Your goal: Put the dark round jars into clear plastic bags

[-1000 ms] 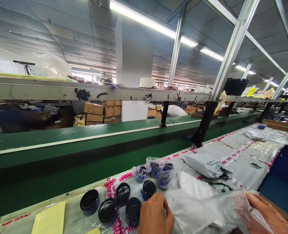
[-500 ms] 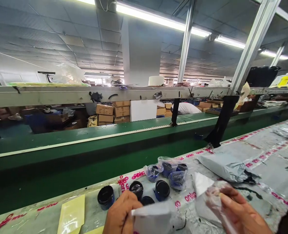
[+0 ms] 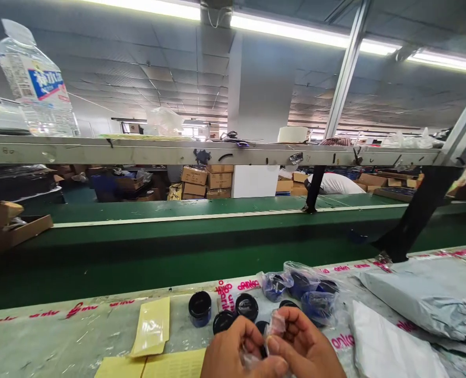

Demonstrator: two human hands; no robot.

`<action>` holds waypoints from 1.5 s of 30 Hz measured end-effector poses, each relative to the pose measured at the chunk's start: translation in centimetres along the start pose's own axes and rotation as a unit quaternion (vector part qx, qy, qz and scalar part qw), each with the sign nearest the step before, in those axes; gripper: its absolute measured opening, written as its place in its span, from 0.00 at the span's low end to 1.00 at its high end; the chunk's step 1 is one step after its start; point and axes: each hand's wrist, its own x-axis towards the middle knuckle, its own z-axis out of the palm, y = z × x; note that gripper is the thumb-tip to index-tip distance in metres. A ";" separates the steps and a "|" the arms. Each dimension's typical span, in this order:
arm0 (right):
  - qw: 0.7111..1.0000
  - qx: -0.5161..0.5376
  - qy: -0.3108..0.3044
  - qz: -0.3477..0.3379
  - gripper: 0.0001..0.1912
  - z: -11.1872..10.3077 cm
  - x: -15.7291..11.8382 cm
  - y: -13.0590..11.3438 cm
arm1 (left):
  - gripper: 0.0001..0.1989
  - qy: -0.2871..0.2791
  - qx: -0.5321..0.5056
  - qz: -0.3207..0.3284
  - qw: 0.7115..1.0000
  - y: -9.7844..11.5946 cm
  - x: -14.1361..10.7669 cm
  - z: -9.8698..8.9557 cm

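Note:
My left hand (image 3: 233, 350) and my right hand (image 3: 306, 344) are close together at the near edge of the table. Both have their fingers curled and closed on a thin clear plastic bag (image 3: 277, 324), which bunches up between them. Just beyond the hands stand several blue jars with black lids, such as the jar (image 3: 199, 308) at the left and another jar (image 3: 247, 306) behind my left hand. Farther back, several bagged jars (image 3: 318, 305) sit in clear plastic. My fingers hide the lower part of the bag and some jars.
Yellow sheets (image 3: 152, 325) lie to the left. On the right are white bags (image 3: 392, 341) and a grey packet (image 3: 417, 296). Behind the table runs a green conveyor (image 3: 157, 252), with a metal rail (image 3: 157, 152) above it. A bottle (image 3: 39, 89) stands on the rail. A person bends over beyond it.
My hands were apart and have come together on the clear plastic. The white piece at my left hand is no longer there. The view has turned left, bringing the bottle in.

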 end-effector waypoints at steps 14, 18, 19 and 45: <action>0.984 0.131 -0.079 0.092 0.23 -0.8 0.3 0.9 | 0.24 -0.026 -0.175 0.070 0.982 -2.1 0.5 0.4; 0.995 0.074 -0.014 0.072 0.23 -0.5 0.1 0.1 | 0.22 0.045 -0.176 0.071 0.981 -2.7 0.5 1.0; 0.997 0.053 0.000 0.061 0.23 -0.5 0.2 0.0 | 0.21 0.058 -0.164 0.067 0.982 -2.7 0.5 1.1; 0.934 -0.318 -0.008 -0.162 0.11 -1.4 1.9 -0.9 | 0.09 0.168 0.274 0.113 0.940 -0.6 1.8 -1.2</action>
